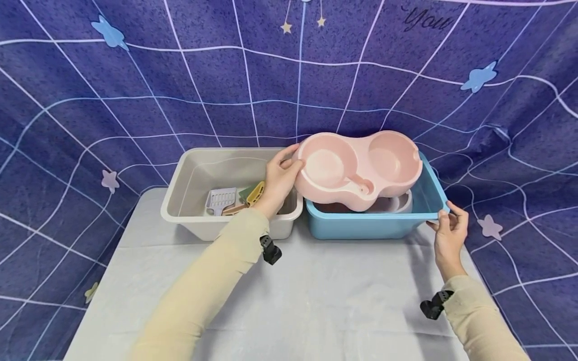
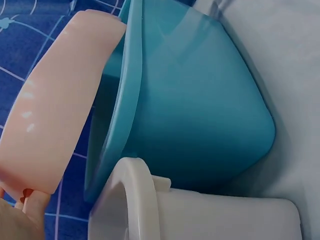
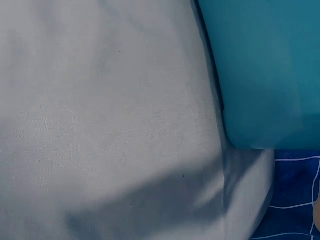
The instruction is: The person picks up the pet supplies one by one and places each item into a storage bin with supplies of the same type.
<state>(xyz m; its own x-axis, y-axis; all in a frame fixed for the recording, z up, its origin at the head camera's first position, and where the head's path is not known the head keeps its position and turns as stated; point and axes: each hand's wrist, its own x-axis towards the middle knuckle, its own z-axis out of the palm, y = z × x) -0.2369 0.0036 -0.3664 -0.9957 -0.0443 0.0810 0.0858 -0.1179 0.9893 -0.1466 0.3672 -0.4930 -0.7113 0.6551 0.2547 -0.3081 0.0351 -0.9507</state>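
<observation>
In the head view my left hand (image 1: 280, 176) grips the left end of a pink double pet bowl (image 1: 363, 163). The bowl tilts over the blue bin (image 1: 361, 228), its two round hollows facing up towards me. In the left wrist view the fingers hold the lower end of the pink double pet bowl (image 2: 55, 85), beside the bin's rim. My right hand (image 1: 449, 238) holds the front right corner of the blue bin's rim. Inside that bin, a pale rounded thing (image 1: 402, 202) shows partly beneath the pink bowl. Only a sliver of the right hand appears in the right wrist view.
A grey-beige bin (image 1: 180, 200) stands left of the blue one. In it lie a grey slotted litter scoop (image 1: 221, 199), a yellow item (image 1: 255, 193) and other small things, partly behind the left arm. White cloth (image 1: 334, 301) covers the table; a blue patterned curtain (image 1: 271, 80) hangs behind.
</observation>
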